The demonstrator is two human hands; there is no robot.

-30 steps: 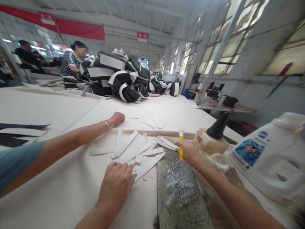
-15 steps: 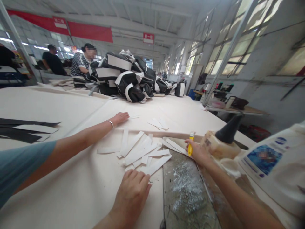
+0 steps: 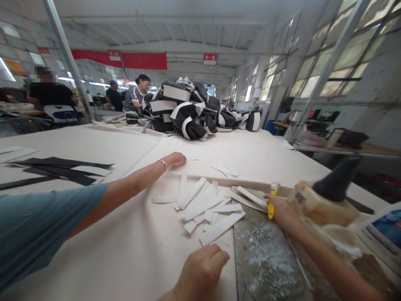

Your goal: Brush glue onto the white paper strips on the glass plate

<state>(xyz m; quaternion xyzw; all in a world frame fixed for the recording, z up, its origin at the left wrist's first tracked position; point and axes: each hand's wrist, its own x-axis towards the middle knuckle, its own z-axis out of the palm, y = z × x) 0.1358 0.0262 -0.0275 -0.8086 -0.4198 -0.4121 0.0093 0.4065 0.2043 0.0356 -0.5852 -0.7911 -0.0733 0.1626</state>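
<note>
My right hand (image 3: 281, 211) is closed round a small paintbrush (image 3: 271, 205) with a yellow handle, its bristles pointing up and away. White strips (image 3: 252, 196) lie beside its fingertips on a board (image 3: 266, 255) smeared with whitish residue. Nearer to me, my left hand (image 3: 203, 265) is curled with its fingers tucked under, low over the pale sheet; anything inside it is hidden. A loose heap of white strips (image 3: 203, 205) lies just beyond it. From the left, a co-worker's hand (image 3: 176, 159) with a bracelet reaches to thin strips (image 3: 194, 158).
Black strips (image 3: 59, 167) lie at the left. A stained container (image 3: 322, 205) with a black cone (image 3: 338, 179) and a white jug (image 3: 385, 230) stand at the right. Black-and-white sewn pieces (image 3: 188, 110) are piled at the back, with people beyond.
My view has turned left, so the scene sits further right. My left hand has drawn slightly back from the strip heap. The paintbrush stays in my right hand.
</note>
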